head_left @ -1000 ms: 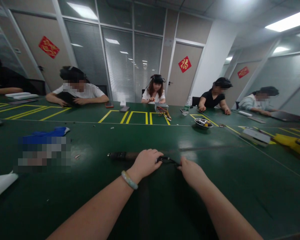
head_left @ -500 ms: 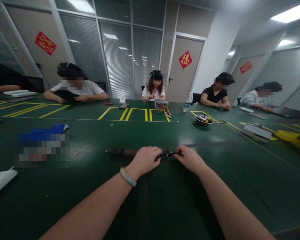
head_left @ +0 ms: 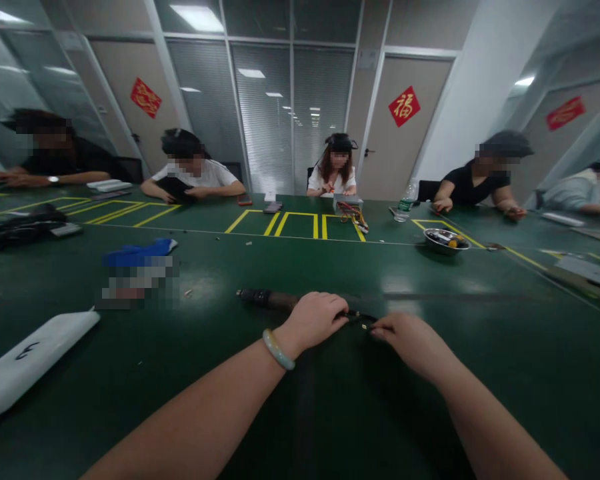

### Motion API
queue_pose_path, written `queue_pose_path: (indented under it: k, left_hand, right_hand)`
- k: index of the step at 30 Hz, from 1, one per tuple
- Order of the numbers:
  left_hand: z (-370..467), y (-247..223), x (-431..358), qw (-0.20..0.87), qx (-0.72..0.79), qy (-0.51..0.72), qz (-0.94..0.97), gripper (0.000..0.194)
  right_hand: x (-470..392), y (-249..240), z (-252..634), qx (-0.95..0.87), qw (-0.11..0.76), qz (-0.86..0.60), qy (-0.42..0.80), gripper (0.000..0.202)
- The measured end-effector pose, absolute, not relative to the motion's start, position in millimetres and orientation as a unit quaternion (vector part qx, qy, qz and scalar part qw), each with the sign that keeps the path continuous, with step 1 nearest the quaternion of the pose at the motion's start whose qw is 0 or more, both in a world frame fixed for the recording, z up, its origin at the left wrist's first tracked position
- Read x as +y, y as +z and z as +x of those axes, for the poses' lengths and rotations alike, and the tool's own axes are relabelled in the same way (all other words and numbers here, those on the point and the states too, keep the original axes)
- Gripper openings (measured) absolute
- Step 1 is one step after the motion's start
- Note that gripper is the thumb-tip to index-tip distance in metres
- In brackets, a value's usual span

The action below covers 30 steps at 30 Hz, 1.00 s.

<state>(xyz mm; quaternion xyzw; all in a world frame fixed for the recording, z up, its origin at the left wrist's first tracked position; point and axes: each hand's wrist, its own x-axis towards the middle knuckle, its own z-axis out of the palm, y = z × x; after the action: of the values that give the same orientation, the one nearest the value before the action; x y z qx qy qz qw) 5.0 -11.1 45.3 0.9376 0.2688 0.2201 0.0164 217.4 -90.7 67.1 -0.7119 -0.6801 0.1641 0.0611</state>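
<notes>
Left hand (head_left: 317, 319): mine, curled over the dark tool (head_left: 280, 301), fingers wrapped on its cord end; underside hidden from me.
Right hand (head_left: 413, 340): mine, at 3 o'clock from the left, thumb and fingertips pinching the black cord (head_left: 359, 315).
Tool: flat on the green table (head_left: 220, 427), tip pointing between 9 and 10 o'clock from my left hand.
Cord: runs between both hands; pale bit (head_left: 364, 327) just beside my right fingertips, too small to tell.
Bracelet (head_left: 279, 350): on my left wrist.
Blue cloth (head_left: 140, 253): 10 o'clock from my left hand, well apart.
Metal bowl (head_left: 445, 252): 1 o'clock from my right hand, small items inside.
</notes>
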Motion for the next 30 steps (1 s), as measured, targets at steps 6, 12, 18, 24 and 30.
queue_pose_path:
  k: [6, 12, 18, 24, 30]
  left_hand:
    - [1.6, 47.2, -8.5, 0.009, 0.251, 0.205, 0.946, 0.015]
    - [-0.1, 47.3, -8.9, 0.013, 0.250, 0.215, 0.944, 0.014]
    - [2.0, 47.1, -10.4, 0.003, 0.276, 0.211, 0.938, 0.015]
    - [2.7, 43.6, -8.2, 0.005, 0.277, 0.211, 0.937, 0.016]
    - [1.4, 42.5, -9.3, 0.021, 0.274, 0.214, 0.937, 0.020]
  right_hand:
    - [-89.2, 57.5, 221.2, -0.683, 0.069, -0.707, 0.169, 0.025]
    - [-88.1, 59.2, 216.8, -0.658, 0.091, -0.735, 0.141, 0.023]
    - [-79.5, 53.9, 200.1, -0.692, 0.245, -0.676, -0.067, 0.028]
    - [-75.1, 48.7, 200.0, -0.699, 0.230, -0.675, -0.044, 0.024]
    - [-83.3, 56.5, 205.7, -0.647, 0.189, -0.738, 0.037, 0.021]
